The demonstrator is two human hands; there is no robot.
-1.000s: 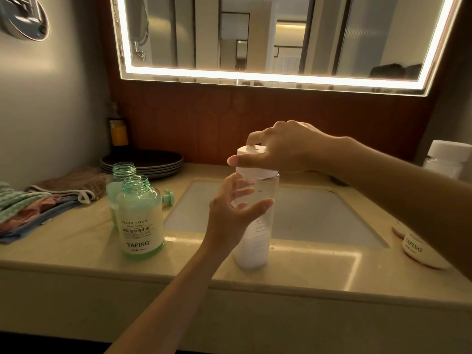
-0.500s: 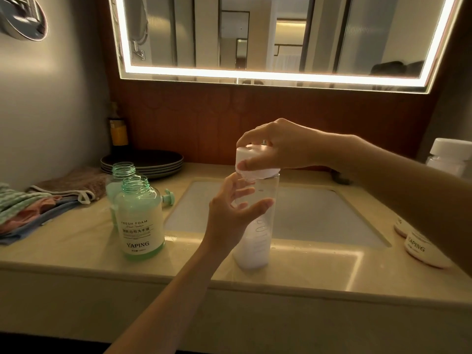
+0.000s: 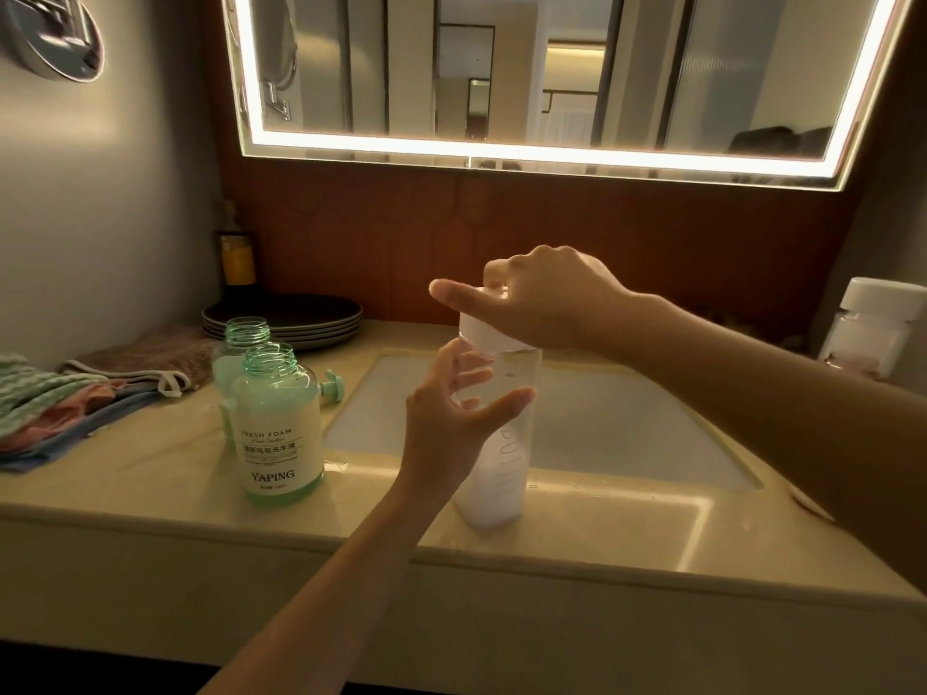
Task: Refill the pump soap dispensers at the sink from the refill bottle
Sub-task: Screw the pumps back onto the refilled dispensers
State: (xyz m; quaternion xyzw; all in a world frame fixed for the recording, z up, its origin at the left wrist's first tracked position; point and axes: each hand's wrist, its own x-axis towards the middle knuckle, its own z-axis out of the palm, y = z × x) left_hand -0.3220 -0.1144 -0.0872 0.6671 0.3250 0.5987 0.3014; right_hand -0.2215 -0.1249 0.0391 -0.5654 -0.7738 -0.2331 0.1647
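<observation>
**At the sink: both hands on the refill bottle**

Refill bottle [image 3: 496, 464] stands upright on the desk [image 3: 150, 474], at the front lip of the sink basin [image 3: 627, 423]. Milky liquid fills its lower part; the upper part is clear.

My left hand [image 3: 451, 418] comes up from below and wraps the clear upper part. The thumb lies across the near face and the other fingers curl round the far side, showing through the plastic. The hold looks light.

My right hand [image 3: 542, 298] sits directly above the left, clamped over the white cap [image 3: 484, 333]. The fingers curl down round it; the forefinger juts out leftward past the cap's edge. The cap sits on the bottle's neck; whether it is loose or tight I cannot tell.

Left of my left fingers, well apart: two green dispensers, necks open, pumps off. The front dispenser [image 3: 278, 433] reads "YAPING"; the rear dispenser [image 3: 241, 353] stands just behind it. A green pump head [image 3: 333, 386] lies between them and my left fingers, at the basin's rim.

Farther left: folded cloths [image 3: 60, 403]. Behind the dispensers: a stack of dark plates [image 3: 286, 316]. Far right of my right wrist: a white-capped bottle [image 3: 873, 328].
</observation>
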